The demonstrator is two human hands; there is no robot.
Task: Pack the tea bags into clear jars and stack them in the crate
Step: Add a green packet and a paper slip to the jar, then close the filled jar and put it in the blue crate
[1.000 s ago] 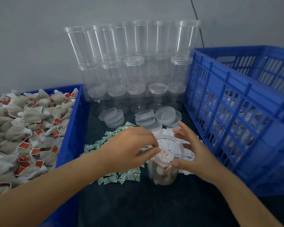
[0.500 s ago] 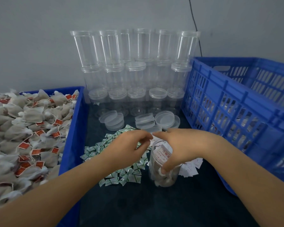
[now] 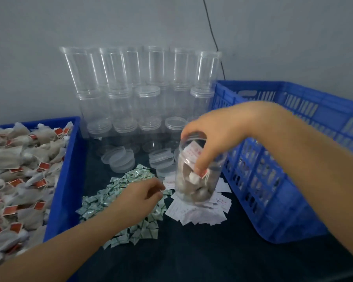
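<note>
A clear jar (image 3: pixel 194 186) partly filled with tea bags and a white slip hangs tilted just above the dark table. My right hand (image 3: pixel 210 133) grips it from above round its open mouth. My left hand (image 3: pixel 143 195) hovers over the green-white sachets (image 3: pixel 130 220), fingers loosely curled, possibly pinching something small; I cannot tell. Loose tea bags with red tags (image 3: pixel 18 176) fill the blue bin (image 3: pixel 69 159) at the left. The blue crate (image 3: pixel 273 159) stands at the right.
Empty clear jars (image 3: pixel 139 94) are stacked against the back wall. Loose lids (image 3: pixel 118 158) lie in front of them. White paper slips (image 3: pixel 202 212) are scattered under the held jar. A black cable (image 3: pixel 212 33) runs down the wall.
My right hand has lifted and tilted the jar off the table. My left hand has left the jar's mouth and dropped toward the sachets.
</note>
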